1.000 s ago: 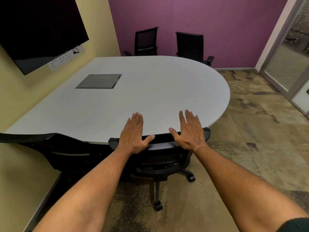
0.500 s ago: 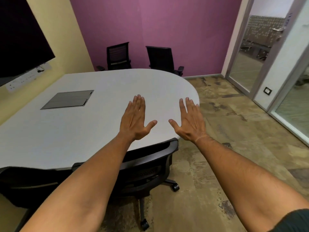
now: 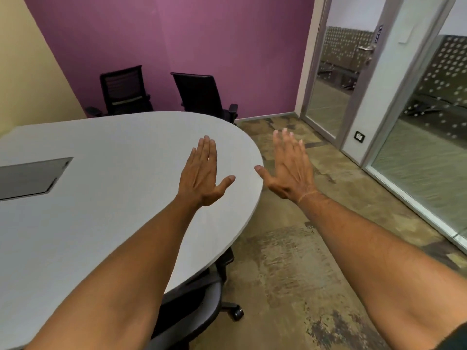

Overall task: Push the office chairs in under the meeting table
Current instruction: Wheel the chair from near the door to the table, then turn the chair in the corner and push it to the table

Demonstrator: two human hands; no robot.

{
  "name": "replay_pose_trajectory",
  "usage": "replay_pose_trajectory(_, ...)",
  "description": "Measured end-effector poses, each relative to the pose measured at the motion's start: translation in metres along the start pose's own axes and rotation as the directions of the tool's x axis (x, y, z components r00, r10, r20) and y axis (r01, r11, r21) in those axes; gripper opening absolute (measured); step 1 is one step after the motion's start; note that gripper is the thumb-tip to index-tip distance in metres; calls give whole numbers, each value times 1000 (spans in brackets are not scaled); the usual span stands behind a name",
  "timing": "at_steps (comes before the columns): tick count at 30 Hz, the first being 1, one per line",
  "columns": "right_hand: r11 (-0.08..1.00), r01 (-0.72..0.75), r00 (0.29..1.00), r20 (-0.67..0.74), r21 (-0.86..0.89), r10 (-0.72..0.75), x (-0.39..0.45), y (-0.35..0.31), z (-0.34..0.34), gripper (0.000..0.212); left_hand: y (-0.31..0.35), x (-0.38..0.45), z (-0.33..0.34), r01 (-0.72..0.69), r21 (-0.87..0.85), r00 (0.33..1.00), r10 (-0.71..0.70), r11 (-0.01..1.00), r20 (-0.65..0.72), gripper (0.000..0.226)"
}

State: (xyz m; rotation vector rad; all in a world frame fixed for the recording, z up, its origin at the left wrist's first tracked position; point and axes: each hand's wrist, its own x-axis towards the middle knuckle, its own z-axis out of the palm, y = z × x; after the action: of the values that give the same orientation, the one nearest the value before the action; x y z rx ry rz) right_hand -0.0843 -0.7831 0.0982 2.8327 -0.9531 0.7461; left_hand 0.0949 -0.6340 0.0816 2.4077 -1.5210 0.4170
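Observation:
The white meeting table [image 3: 106, 188] with a rounded end fills the left half of the head view. A black office chair [image 3: 202, 296] sits tucked under its near edge, below my left forearm, with one castor showing. Two more black chairs stand on the far side by the purple wall, one on the left [image 3: 123, 90] and one on the right [image 3: 199, 96]. My left hand [image 3: 203, 173] hovers flat over the tabletop, fingers straight, holding nothing. My right hand [image 3: 288, 165] is spread open in the air past the table's rounded end, over the floor.
A grey cable hatch [image 3: 30, 178] is set into the tabletop at left. Patterned carpet [image 3: 303, 248] stretches to the right of the table. Glass partitions and a glass door [image 3: 336, 79] line the right side. A yellow wall runs along the left.
Both hands have lifted off the near chair's backrest and now hang open in the air. My view has swung right, so the chair slid to the bottom edge and the glass door came into sight.

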Motion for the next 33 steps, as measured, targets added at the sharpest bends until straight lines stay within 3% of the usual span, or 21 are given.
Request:
replay_pose_trajectory(12,998,-65,998,7,-10,65,121,114,55,93,31,186,71,-86,-40,996,85,996,-13,96)
replay_pose_trajectory(33,994,84,996,2,66,-84,427,345,194,93,90,528,205,132,50,988,-128,990,-87,95)
